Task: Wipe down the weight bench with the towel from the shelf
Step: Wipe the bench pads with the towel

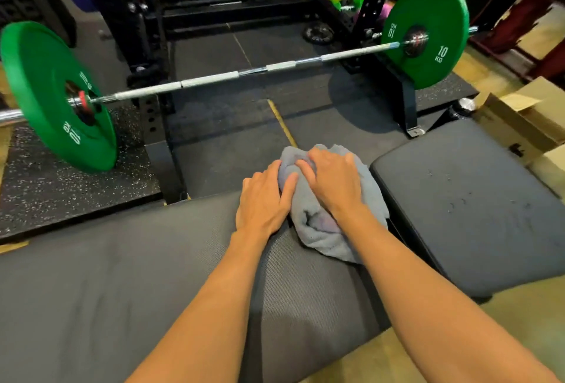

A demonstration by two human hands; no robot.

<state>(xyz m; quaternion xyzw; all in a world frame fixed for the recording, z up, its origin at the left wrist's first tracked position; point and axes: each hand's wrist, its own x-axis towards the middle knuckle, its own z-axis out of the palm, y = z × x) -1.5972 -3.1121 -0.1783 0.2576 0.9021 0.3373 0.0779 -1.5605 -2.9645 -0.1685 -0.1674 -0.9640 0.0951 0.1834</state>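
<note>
Soft, light and floppy, the towel (324, 239) lies bunched at the weight bench's (146, 275) 12 o'clock edge, your right hand (334, 182) curled into its top, the best hold, your left hand (263, 199) near-flat against its 9 o'clock side.

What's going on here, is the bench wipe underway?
A person has both hands on a bunched grey towel, which lies on the long pad of the weight bench, close to the gap before the shorter pad. The right hand presses on top, fingers curled into the folds. The left hand rests against the towel's left side. A few droplets show on the shorter pad. A barbell with green plates lies beyond the bench.
</note>
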